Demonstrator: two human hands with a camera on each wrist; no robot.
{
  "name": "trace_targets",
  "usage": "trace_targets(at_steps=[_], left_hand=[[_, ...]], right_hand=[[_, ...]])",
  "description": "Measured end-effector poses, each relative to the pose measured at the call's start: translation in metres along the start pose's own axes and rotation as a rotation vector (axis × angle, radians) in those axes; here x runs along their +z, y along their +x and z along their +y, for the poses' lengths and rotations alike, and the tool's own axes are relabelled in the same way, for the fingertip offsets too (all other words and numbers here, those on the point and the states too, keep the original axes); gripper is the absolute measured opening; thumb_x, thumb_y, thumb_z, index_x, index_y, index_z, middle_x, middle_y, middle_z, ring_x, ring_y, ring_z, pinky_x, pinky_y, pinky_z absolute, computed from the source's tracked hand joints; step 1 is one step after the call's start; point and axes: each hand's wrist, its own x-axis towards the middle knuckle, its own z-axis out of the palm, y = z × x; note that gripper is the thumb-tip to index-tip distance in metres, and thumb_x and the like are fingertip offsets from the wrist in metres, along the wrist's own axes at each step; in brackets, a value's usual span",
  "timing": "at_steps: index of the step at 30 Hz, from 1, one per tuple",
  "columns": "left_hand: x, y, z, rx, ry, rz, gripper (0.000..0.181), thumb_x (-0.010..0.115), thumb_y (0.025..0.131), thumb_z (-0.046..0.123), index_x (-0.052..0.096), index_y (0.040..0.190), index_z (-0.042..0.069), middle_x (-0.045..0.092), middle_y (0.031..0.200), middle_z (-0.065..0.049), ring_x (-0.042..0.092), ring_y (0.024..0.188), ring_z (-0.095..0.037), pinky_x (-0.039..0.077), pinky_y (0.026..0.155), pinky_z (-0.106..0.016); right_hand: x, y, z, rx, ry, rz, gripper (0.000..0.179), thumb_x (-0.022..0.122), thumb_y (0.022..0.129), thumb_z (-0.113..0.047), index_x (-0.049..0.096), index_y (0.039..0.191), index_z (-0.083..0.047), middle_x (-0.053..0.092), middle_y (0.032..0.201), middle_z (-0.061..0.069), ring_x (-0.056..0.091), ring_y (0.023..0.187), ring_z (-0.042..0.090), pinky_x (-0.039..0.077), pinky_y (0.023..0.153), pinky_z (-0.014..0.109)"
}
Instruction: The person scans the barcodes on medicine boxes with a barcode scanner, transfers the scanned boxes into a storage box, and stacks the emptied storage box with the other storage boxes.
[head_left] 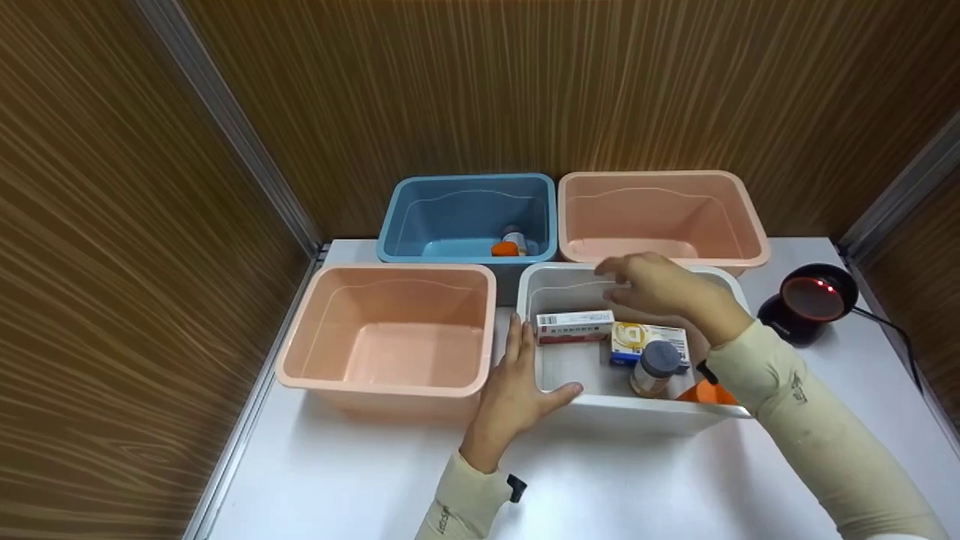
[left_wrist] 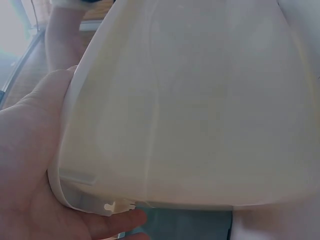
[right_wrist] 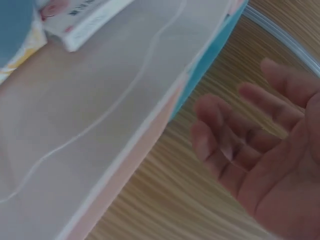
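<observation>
My left hand [head_left: 517,390] rests against the front left corner of a white bin [head_left: 630,411], its fingers along the left side and its thumb at the front rim. In the left wrist view, the bin's wall [left_wrist: 200,110] fills most of the picture. My right hand [head_left: 649,283] hovers above the bin's back part, fingers loosely bent and holding nothing. Inside the bin lie a white and red medicine box [head_left: 574,327], a yellow, white and blue box [head_left: 630,345], a dark-capped bottle [head_left: 655,366] and an orange item [head_left: 709,393], partly hidden by the right sleeve.
A pink bin [head_left: 390,391] stands on the left. At the back are a blue bin [head_left: 465,182], holding a bottle [head_left: 514,238] and an orange thing [head_left: 504,249], and another pink bin [head_left: 652,178]. A black scanner [head_left: 814,298] with red lights and a cable stands at the right.
</observation>
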Motion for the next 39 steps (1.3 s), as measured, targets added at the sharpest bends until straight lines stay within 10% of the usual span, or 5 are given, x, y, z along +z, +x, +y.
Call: trace_targets(at_steps=[10,15,28,39], left_hand=[[0.0,0.0,0.0,-0.005,-0.022,-0.004,0.12,0.069,0.08,0.073,0.015,0.162,0.005,-0.007,0.169,-0.005,0.029,0.146,-0.036,0.036,0.112,-0.046],[0.0,0.0,-0.001,0.003,-0.033,-0.002,0.119,0.07,0.08,0.072,0.014,0.162,0.005,-0.008,0.169,-0.006,0.026,0.147,-0.037,0.034,0.113,-0.047],[0.001,0.0,-0.001,-0.001,-0.003,-0.003,0.118,0.069,0.081,0.072,0.016,0.161,0.004,-0.006,0.169,-0.007,0.029,0.146,-0.037,0.033,0.113,-0.046],[0.001,0.001,-0.001,0.008,0.008,0.004,0.117,0.068,0.081,0.073,0.017,0.161,0.004,-0.004,0.169,-0.009,0.023,0.149,-0.034,0.03,0.115,-0.044]], right_hand=[[0.022,-0.019,0.026,0.063,-0.011,-0.121,0.04,0.072,0.093,-0.014,0.066,0.129,0.0,0.072,0.105,0.015,0.065,0.083,0.025,0.054,0.077,0.046],[0.027,-0.022,0.031,0.09,-0.019,-0.149,0.04,0.07,0.095,-0.019,0.065,0.132,-0.004,0.071,0.114,0.017,0.068,0.101,0.037,0.053,0.086,0.056],[0.047,-0.017,0.039,-0.149,-0.209,0.036,0.04,0.073,0.093,-0.028,0.068,0.128,-0.011,0.067,0.114,0.011,0.065,0.095,0.028,0.055,0.082,0.05],[0.055,-0.011,0.028,-0.182,-0.347,-0.039,0.041,0.079,0.088,-0.033,0.071,0.119,-0.008,0.064,0.092,0.007,0.062,0.076,0.025,0.055,0.071,0.048]])
